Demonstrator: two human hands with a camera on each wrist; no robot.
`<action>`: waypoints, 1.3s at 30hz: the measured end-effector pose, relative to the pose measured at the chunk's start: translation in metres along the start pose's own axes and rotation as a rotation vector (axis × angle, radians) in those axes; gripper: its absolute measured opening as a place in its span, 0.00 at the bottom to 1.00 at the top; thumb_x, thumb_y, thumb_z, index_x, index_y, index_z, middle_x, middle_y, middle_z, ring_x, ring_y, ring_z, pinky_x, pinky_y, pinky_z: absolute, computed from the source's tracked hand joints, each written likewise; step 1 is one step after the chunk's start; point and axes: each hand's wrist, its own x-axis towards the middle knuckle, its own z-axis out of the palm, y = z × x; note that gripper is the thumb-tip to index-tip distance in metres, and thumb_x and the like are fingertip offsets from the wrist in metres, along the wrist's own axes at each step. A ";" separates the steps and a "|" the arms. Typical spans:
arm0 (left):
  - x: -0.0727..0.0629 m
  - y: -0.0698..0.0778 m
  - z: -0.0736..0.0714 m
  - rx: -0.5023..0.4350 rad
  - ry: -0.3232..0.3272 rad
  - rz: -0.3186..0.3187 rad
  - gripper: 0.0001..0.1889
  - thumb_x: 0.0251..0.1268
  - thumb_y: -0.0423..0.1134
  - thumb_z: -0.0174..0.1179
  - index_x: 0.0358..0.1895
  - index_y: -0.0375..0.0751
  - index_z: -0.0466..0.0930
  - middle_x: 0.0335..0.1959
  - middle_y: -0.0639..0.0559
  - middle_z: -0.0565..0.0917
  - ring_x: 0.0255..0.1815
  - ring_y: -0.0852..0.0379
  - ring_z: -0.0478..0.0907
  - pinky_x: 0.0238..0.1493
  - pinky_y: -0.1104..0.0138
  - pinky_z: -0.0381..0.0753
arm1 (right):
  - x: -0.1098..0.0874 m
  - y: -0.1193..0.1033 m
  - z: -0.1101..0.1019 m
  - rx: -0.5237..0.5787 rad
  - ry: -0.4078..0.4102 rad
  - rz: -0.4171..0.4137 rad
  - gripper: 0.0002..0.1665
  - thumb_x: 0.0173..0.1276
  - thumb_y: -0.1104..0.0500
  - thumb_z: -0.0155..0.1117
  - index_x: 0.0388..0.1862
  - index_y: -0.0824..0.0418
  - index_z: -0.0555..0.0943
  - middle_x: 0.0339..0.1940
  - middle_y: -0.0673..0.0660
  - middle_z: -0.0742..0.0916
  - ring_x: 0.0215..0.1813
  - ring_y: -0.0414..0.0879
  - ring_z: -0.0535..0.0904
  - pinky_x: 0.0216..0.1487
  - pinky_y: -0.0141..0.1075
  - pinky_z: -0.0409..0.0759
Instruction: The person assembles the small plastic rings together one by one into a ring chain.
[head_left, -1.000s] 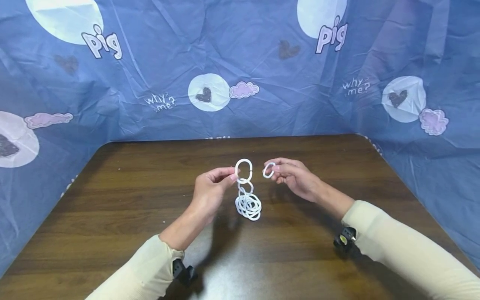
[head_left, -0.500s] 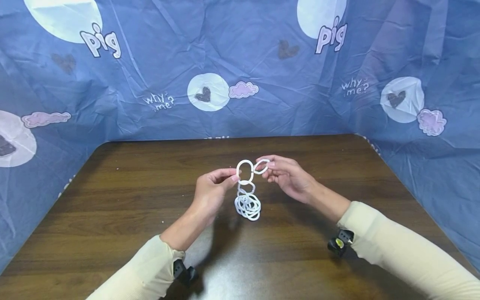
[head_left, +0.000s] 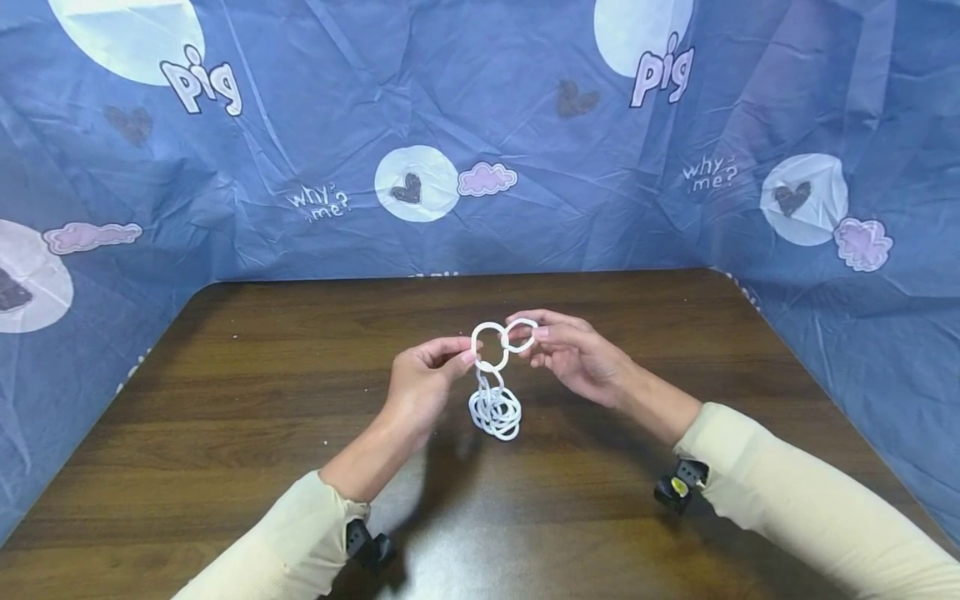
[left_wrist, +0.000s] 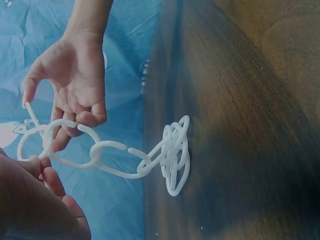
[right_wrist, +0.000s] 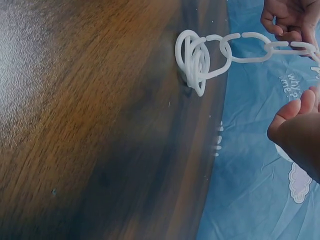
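Several white links already hang joined as a chain [head_left: 495, 392], its lower end heaped on the desk [head_left: 225, 433] just below and between the hands. Above the heap, the left hand [head_left: 420, 383] pinches the top link [head_left: 488, 342] upright, while the right hand [head_left: 573, 354] pinches a loose ring [head_left: 522, 334] against that link's far side. Whether the ring is clipped through yet I cannot tell; seating it looks like the step remaining.

One ring chain [head_left: 495, 392]; two hands
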 end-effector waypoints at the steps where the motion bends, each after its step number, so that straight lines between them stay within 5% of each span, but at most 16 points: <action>1: 0.000 0.000 0.000 0.000 0.001 -0.001 0.09 0.60 0.27 0.62 0.43 0.30 0.84 0.40 0.46 0.86 0.38 0.63 0.77 0.43 0.71 0.74 | 0.000 0.000 0.000 0.003 -0.011 0.001 0.19 0.67 0.64 0.54 0.57 0.64 0.74 0.46 0.56 0.84 0.42 0.45 0.78 0.42 0.32 0.72; 14: 0.000 -0.001 -0.003 -0.006 0.025 0.009 0.09 0.61 0.30 0.63 0.44 0.32 0.84 0.43 0.47 0.85 0.42 0.60 0.78 0.46 0.70 0.74 | 0.001 -0.002 0.001 0.038 -0.102 -0.016 0.21 0.67 0.63 0.53 0.59 0.65 0.72 0.48 0.57 0.84 0.44 0.46 0.78 0.43 0.33 0.73; 29: -0.004 0.000 -0.001 -0.012 0.043 0.072 0.09 0.57 0.34 0.67 0.41 0.35 0.86 0.37 0.49 0.86 0.38 0.59 0.78 0.39 0.72 0.75 | 0.001 -0.004 0.006 -0.040 0.095 -0.061 0.18 0.68 0.64 0.55 0.56 0.62 0.75 0.50 0.56 0.82 0.43 0.45 0.76 0.41 0.34 0.70; 39: -0.004 -0.001 0.000 0.007 0.026 0.057 0.10 0.57 0.32 0.66 0.42 0.33 0.85 0.39 0.48 0.86 0.38 0.60 0.77 0.40 0.73 0.74 | 0.001 0.002 0.006 -0.015 0.142 -0.005 0.17 0.69 0.63 0.51 0.56 0.62 0.74 0.47 0.53 0.83 0.40 0.43 0.78 0.42 0.34 0.69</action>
